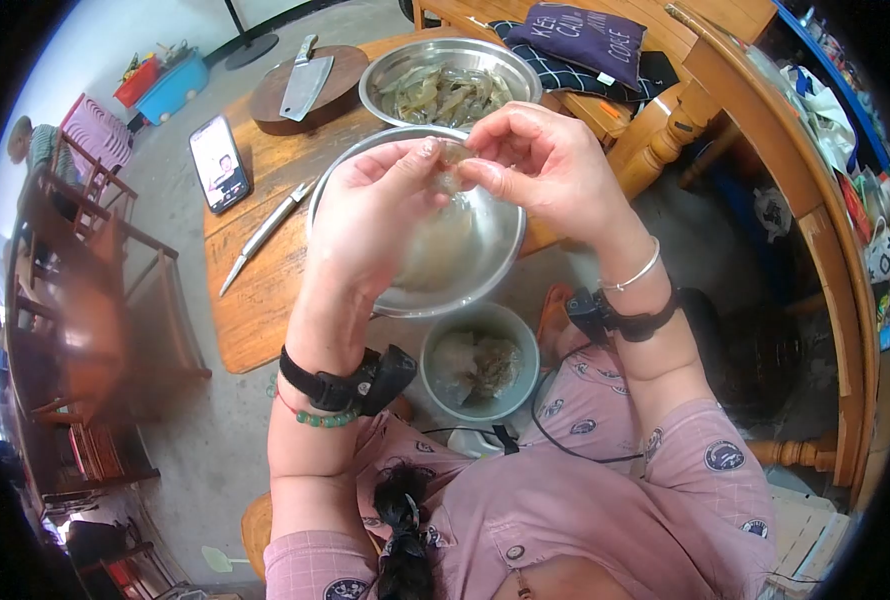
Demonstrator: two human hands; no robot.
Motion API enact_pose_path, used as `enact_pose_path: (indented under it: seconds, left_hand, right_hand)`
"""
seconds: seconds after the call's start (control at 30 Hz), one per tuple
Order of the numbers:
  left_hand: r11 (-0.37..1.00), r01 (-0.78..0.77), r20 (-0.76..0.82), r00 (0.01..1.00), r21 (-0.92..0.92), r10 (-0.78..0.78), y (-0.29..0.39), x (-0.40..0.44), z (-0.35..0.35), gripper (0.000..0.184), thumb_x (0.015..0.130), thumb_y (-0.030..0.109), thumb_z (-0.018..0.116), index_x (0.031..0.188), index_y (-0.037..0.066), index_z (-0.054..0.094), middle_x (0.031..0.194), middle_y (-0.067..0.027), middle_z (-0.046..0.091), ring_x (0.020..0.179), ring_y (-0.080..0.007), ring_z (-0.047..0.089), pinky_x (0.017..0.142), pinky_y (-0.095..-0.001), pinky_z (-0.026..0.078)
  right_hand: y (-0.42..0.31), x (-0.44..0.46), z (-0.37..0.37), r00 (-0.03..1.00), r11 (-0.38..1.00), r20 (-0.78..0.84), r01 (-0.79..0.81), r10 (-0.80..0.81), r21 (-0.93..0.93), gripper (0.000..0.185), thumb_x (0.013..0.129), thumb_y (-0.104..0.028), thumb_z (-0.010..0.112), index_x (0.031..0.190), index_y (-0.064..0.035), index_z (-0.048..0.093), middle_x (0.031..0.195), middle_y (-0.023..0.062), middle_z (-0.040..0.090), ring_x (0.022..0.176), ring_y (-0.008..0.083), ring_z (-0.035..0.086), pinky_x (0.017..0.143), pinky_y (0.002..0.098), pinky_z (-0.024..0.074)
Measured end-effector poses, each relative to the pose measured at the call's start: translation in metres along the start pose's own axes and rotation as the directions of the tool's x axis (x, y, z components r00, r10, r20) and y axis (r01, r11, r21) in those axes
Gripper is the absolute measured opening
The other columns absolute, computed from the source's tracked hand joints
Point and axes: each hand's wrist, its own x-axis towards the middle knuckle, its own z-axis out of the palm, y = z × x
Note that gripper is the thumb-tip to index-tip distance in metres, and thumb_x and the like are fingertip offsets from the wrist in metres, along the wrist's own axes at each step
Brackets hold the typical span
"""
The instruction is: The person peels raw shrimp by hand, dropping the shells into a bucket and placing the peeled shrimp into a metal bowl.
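My left hand (pixel 380 195) and my right hand (pixel 550 160) meet over a steel bowl (pixel 500 255), their fingertips pinched on a small, translucent shrimp (pixel 452 160). Fingers cover most of it, so how much shell it has is unclear. Behind my hands, a second steel basin (pixel 370 82) holds a pile of raw, grey-green shrimp (pixel 443 98). Below the table edge, between my legs, stands a grey bucket (pixel 429 372) with wet, pale and brownish scraps (pixel 480 365) in it.
On the wooden table (pixel 245 325) lie a slim knife (pixel 263 240), a phone (pixel 218 165) and a round cutting board (pixel 265 100) bearing a cleaver (pixel 306 85). A purple cushion (pixel 585 45) rests on the wooden bench (pixel 710 60). At left, a person (pixel 40 150) is near wooden chairs.
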Motion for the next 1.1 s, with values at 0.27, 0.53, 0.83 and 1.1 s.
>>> enact_pose_path:
  seconds: [0.27, 0.53, 0.83, 1.1]
  left_hand:
    - [0.972, 0.031, 0.040, 0.998, 0.231, -0.042, 0.003, 0.000, -0.002, 0.027, 0.095, 0.014, 0.058, 0.114, -0.004, 0.062, 0.091, -0.0064, 0.068, 0.080, -0.0111, 0.062, 0.070, -0.0226, 0.048]
    - [0.491, -0.040, 0.026, 0.999, 0.870, 0.036, 0.002, 0.003, -0.022, 0.026, 0.091, 0.011, 0.061, 0.112, -0.004, 0.064, 0.088, -0.0080, 0.070, 0.077, -0.0123, 0.064, 0.070, -0.0270, 0.052]
    - [0.380, -0.004, -0.133, 0.934, 0.925, 0.333, 0.019, 0.004, -0.039, 0.026, 0.088, 0.017, 0.065, 0.106, -0.002, 0.068, 0.086, -0.0089, 0.071, 0.078, -0.0120, 0.065, 0.070, -0.0265, 0.051]
    - [0.472, -0.113, -0.091, 0.917, 0.874, 0.387, 0.018, 0.004, -0.035, 0.025, 0.088, 0.020, 0.065, 0.102, -0.001, 0.069, 0.083, -0.0089, 0.071, 0.075, -0.0120, 0.065, 0.069, -0.0264, 0.051]
  right_hand:
    - [-0.005, -0.001, -0.016, 0.955, 0.955, 0.127, -0.281, 0.269, 0.094, 0.014, 0.089, -0.013, 0.065, 0.093, 0.0009, 0.064, 0.076, -0.0025, 0.061, 0.066, 0.0037, 0.056, 0.059, 0.0195, 0.0465]
    - [-0.032, -0.020, -0.019, 0.716, 0.999, 0.697, 0.047, -0.032, -0.002, 0.019, 0.084, -0.006, 0.059, 0.100, 0.0023, 0.062, 0.084, 0.0113, 0.065, 0.070, 0.0209, 0.065, 0.064, 0.0316, 0.0522]
    - [-0.030, -0.056, 0.025, 0.374, 0.877, 0.865, 0.212, 0.336, -0.432, 0.025, 0.077, 0.001, 0.052, 0.101, 0.0061, 0.058, 0.094, 0.0233, 0.063, 0.092, 0.0373, 0.063, 0.079, 0.0407, 0.0515]
    - [0.037, -0.100, 0.052, 0.752, 0.845, 0.654, 0.401, -0.085, -0.352, 0.008, 0.074, -0.005, 0.059, 0.076, 0.0026, 0.057, 0.084, 0.0218, 0.061, 0.078, 0.0349, 0.064, 0.068, 0.0399, 0.0523]
